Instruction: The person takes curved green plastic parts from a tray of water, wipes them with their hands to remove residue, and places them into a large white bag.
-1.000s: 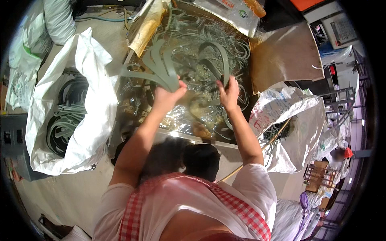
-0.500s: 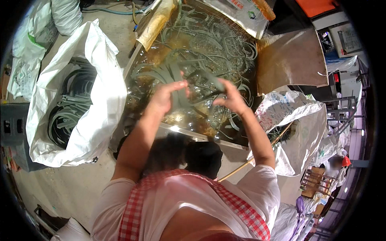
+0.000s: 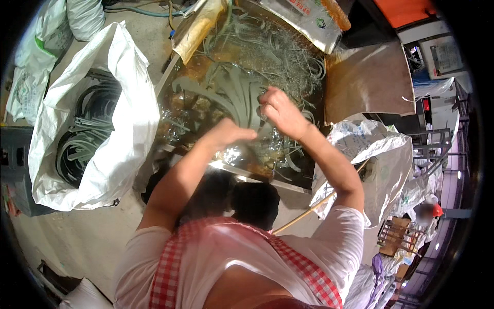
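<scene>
Tank of water [image 3: 168, 74], grey-green strips [image 3: 234, 93] by left hand [image 3: 227, 135]

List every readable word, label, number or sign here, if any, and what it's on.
None reads clearly.
White sheet, top of view: red print, green mark; too small.
White sack on the right: faint print; too blurred.
Far-left white sack: faint print; too small.
</scene>
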`<state>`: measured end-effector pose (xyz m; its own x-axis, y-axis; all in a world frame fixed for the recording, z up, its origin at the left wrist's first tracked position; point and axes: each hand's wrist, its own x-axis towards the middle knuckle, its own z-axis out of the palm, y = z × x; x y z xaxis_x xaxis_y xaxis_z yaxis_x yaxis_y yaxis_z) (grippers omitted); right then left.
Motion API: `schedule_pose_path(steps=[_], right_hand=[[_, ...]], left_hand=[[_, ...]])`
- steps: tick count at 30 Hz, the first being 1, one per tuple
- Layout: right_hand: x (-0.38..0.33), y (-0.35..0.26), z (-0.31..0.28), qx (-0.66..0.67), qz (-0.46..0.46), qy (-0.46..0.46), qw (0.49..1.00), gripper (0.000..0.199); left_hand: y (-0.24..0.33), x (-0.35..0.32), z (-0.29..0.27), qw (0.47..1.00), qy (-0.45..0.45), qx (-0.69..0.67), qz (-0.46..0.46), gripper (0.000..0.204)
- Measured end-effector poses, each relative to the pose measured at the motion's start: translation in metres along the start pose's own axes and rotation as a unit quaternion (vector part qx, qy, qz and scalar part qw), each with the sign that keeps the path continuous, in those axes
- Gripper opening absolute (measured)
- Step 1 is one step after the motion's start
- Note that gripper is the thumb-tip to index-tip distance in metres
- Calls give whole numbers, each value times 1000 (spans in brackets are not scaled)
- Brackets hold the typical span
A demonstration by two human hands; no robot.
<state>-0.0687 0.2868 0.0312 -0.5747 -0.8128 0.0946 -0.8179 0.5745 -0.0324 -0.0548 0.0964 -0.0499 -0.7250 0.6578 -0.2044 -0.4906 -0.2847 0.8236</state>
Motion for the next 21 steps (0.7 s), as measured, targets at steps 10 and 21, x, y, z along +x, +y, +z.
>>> schedule_pose_path(steps=[10,21], right_hand=[[5,24,40,95,40,173,980,48],[19,15,59,103,76,139,982,37]], left_hand=[[2,-12,-11,952,-235,-196,-2,59],[-20,-16,-7,925,-324,-195,-21,52]])
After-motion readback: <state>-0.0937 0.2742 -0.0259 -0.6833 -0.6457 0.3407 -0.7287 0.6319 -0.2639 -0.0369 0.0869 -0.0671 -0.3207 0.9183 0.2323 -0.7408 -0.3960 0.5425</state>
